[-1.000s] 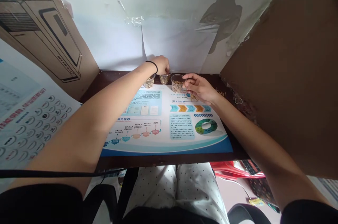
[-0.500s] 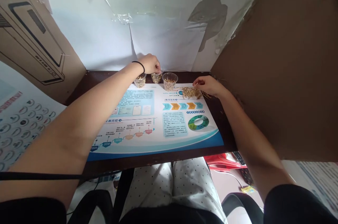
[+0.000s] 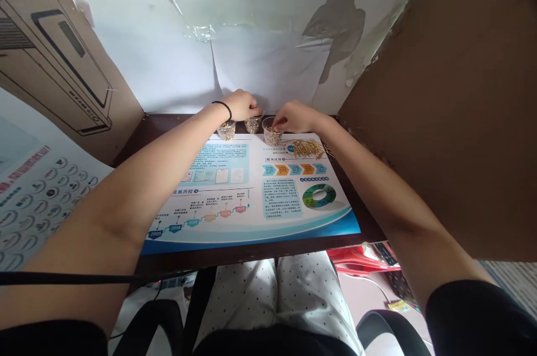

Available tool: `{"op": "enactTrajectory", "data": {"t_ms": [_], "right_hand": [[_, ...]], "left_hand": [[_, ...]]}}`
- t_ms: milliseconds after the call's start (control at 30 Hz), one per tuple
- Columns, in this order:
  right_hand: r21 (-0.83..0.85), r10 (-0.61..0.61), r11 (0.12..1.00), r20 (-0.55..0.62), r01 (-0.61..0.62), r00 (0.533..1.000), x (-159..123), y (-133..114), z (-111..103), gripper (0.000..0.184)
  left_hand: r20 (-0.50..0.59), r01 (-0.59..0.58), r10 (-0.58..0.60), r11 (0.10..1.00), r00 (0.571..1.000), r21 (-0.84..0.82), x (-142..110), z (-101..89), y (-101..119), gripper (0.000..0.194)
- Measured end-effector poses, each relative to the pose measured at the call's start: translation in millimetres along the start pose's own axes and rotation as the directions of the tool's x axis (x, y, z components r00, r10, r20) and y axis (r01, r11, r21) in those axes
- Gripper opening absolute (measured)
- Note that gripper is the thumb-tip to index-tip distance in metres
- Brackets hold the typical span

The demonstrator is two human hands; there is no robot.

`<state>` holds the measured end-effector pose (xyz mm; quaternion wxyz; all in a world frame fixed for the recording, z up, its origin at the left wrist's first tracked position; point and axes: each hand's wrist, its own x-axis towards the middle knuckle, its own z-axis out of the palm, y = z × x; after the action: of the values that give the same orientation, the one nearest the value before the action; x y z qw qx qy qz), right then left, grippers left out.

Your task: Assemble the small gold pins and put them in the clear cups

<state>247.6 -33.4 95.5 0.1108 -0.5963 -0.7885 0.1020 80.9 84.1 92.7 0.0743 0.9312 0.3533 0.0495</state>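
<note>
At the back of the table, my left hand (image 3: 243, 105), a black band round its wrist, bends over the middle clear plastic cup (image 3: 252, 125) of small gold-coloured metal pieces. Its fingertips are pinched at the rim; whatever they hold is too small to tell. My right hand (image 3: 293, 116) reaches into the right-hand cup (image 3: 271, 136), fingers closed together, their tips partly hidden. Under my left wrist stands a third cup (image 3: 226, 131) with similar pieces. A loose pile of thin gold-coloured pins (image 3: 308, 148) lies to the right of the cups, below my right hand.
A printed poster sheet (image 3: 235, 221) covers much of the dark table (image 3: 369, 221). A white wall (image 3: 260, 70) closes the back; a cardboard box (image 3: 62, 59) stands at left and a brown panel (image 3: 444, 109) at right. A black cable (image 3: 75, 277) crosses low at left.
My right hand has moved left from the pin pile to the right-hand cup. My left hand stays at the middle cup. The whole view has shifted slightly.
</note>
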Motion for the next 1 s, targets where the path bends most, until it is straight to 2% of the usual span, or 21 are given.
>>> {"op": "enactTrajectory", "data": {"t_ms": [67, 167, 267, 367, 400, 467, 567, 700, 833, 1000], "right_hand": [[-0.092, 0.023, 0.996, 0.089, -0.015, 0.996, 16, -7, 3, 0.019], [-0.173, 0.050, 0.985, 0.140, -0.025, 0.989, 31, -8, 8, 0.024], [-0.171, 0.030, 0.985, 0.089, -0.014, 0.996, 33, -5, 10, 0.016], [-0.102, 0.032, 0.994, -0.007, -0.033, 0.999, 26, -2, 10, 0.009], [-0.076, 0.037, 0.996, -0.035, -0.039, 0.999, 23, -2, 10, 0.008], [-0.026, 0.048, 0.998, -0.081, -0.050, 0.996, 16, -2, 9, 0.008], [0.022, 0.063, 0.998, -0.105, -0.061, 0.992, 9, -2, 8, 0.007], [0.178, 0.130, 0.978, -0.122, -0.107, 0.984, 2, 1, 9, 0.010], [0.327, 0.145, 0.940, -0.127, -0.097, 0.981, -1, 6, 10, 0.009], [0.113, 0.063, 0.992, -0.120, -0.050, 0.991, 8, 5, 8, 0.008]], "left_hand": [[-0.044, -0.007, 0.004, 0.998, 0.999, -0.063, -3, 2.3, 0, 0.035], [-0.207, -0.045, 0.008, 0.984, 0.978, -0.173, -8, 6.3, 0, 0.037], [-0.383, -0.091, -0.036, 0.948, 0.923, -0.306, -15, 10.4, 4, 0.037], [-0.442, -0.146, -0.122, 0.838, 0.889, -0.525, -30, 16.7, 10, 0.035], [-0.423, -0.159, -0.154, 0.770, 0.893, -0.618, -38, 20.0, 13, 0.035], [-0.310, -0.138, -0.203, 0.588, 0.929, -0.797, -54, 28.1, 19, 0.035], [-0.135, -0.048, -0.207, 0.379, 0.969, -0.924, -77, 40.8, 27, 0.033], [0.017, 0.066, -0.223, 0.214, 0.975, -0.975, -98, 50.6, 35, 0.034], [0.152, 0.170, -0.259, 0.048, 0.954, -0.984, -106, 56.6, 36, 0.035], [0.189, 0.191, -0.271, -0.022, 0.944, -0.981, -108, 65.8, 35, 0.034]]}}
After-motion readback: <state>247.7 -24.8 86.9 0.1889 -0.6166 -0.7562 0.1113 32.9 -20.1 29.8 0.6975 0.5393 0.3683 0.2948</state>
